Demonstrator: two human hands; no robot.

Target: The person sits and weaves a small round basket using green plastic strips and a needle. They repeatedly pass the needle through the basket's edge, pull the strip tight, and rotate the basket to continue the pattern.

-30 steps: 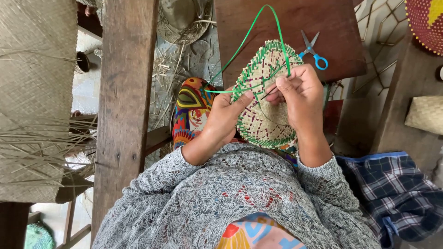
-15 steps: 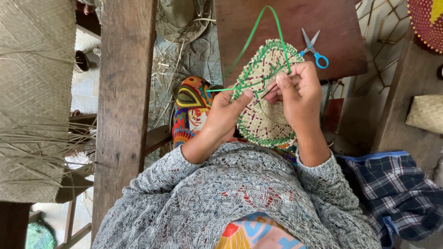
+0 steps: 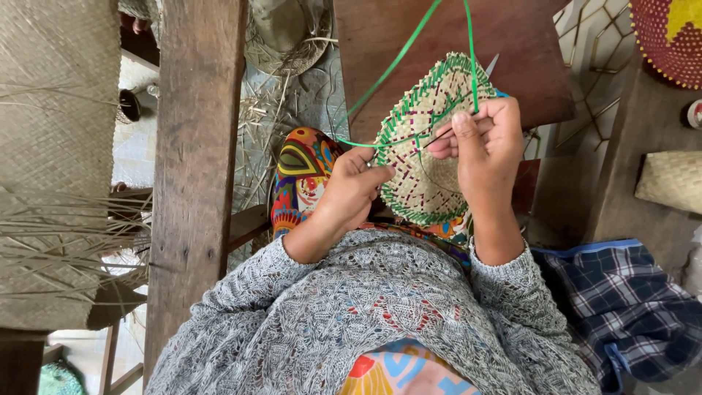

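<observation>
I hold the round woven straw piece (image 3: 428, 157) up in front of my chest, its edge already laced in green around most of the rim. My left hand (image 3: 351, 186) is closed on its left edge, thumb on the face and fingers behind, pinning it so it cannot twist. My right hand (image 3: 486, 143) is curled shut at the upper right of the piece, fingertips pinching the green plastic strip (image 3: 398, 62) where it meets the weave; a thin dark sliver, perhaps a needle, shows just under those fingers, though I cannot tell for sure. To do this stitch well, I judge I should keep the strip flat, not twisted, draw it snug with an even pull, and keep the spacing matched to the loops already on the rim. The strip's long loop rises over the dark wooden bench (image 3: 453, 36) beyond, where it could snag or kink. A thick wooden post (image 3: 194, 146) stands close on my left, with loose straw strands (image 3: 58, 241) and woven matting past it. A plaid cloth (image 3: 621, 300) lies by my right elbow, a small woven box (image 3: 669, 179) beyond it.
</observation>
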